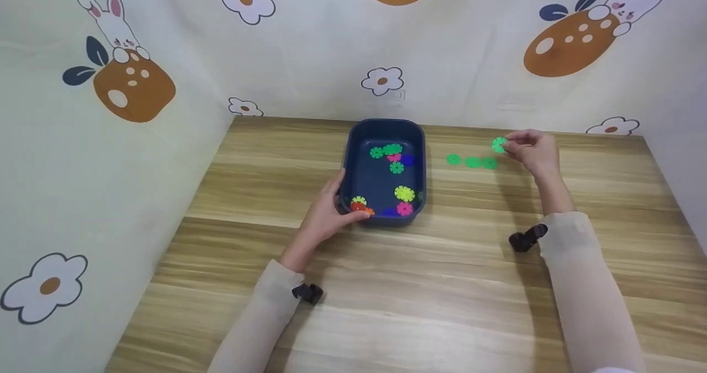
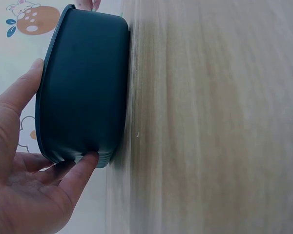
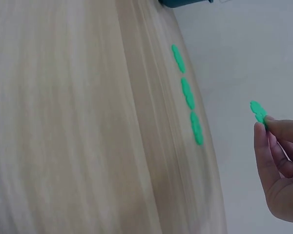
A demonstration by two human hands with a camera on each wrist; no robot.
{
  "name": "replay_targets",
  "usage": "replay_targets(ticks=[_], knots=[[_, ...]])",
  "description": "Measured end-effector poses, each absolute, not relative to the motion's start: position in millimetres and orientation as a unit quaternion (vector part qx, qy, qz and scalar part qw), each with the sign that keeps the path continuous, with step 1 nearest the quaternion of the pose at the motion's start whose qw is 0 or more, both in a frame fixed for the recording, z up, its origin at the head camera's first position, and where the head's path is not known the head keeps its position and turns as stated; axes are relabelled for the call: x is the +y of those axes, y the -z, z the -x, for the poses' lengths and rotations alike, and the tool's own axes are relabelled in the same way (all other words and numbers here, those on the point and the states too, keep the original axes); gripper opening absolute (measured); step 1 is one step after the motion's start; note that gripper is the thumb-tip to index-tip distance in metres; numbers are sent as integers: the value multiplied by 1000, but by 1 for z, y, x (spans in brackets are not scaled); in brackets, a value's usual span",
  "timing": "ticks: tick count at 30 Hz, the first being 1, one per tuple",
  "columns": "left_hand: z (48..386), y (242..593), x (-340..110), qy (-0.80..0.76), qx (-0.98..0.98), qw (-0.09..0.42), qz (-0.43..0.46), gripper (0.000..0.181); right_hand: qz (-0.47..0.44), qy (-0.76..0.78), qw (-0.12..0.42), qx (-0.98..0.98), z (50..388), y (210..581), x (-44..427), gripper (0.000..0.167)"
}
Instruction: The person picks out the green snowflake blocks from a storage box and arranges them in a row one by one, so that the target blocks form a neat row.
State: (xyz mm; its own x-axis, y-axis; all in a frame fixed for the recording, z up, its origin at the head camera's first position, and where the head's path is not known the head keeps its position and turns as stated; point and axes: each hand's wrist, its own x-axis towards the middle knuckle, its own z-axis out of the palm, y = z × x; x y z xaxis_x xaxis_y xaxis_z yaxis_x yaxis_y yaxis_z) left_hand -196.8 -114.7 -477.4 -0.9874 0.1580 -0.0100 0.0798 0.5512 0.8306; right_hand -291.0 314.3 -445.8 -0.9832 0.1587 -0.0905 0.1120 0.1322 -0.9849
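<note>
In the head view a dark blue plastic basin (image 1: 381, 185) stands on the wooden table, holding snowflake-shaped discs in green, yellow, pink, blue and orange. My left hand (image 1: 327, 214) grips its near left corner, thumb over the near rim and fingers along the left side. The left wrist view shows the basin's outer wall (image 2: 88, 83) with fingers against it. Between thumb and fingertips my right hand (image 1: 534, 151) pinches a green snowflake disc (image 1: 499, 145), raised above the table. Three green discs (image 1: 473, 162) lie in a row right of the basin, left of that hand.
The wooden table (image 1: 442, 290) ends at a cream cloth backdrop (image 1: 315, 47) printed with rabbits, fruit and flowers, which also rises along the left and right sides. A small black camera is strapped to each sleeve.
</note>
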Motion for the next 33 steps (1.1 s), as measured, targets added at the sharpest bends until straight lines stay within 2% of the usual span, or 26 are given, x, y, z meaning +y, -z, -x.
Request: replay_targets(ticks=[16, 24, 28, 33], knots=[[197, 478, -115, -462, 883, 38, -72, 107, 125, -508, 2, -852, 289, 462, 333, 36], [196, 475, -115, -459, 885, 39, -69, 109, 142, -545, -37, -826, 290, 467, 335, 36], [196, 476, -114, -460, 885, 37, -69, 109, 140, -582, -43, -800, 290, 469, 334, 33], [197, 478, -115, -461, 884, 43, -62, 109, 131, -557, -49, -818, 291, 472, 333, 32]])
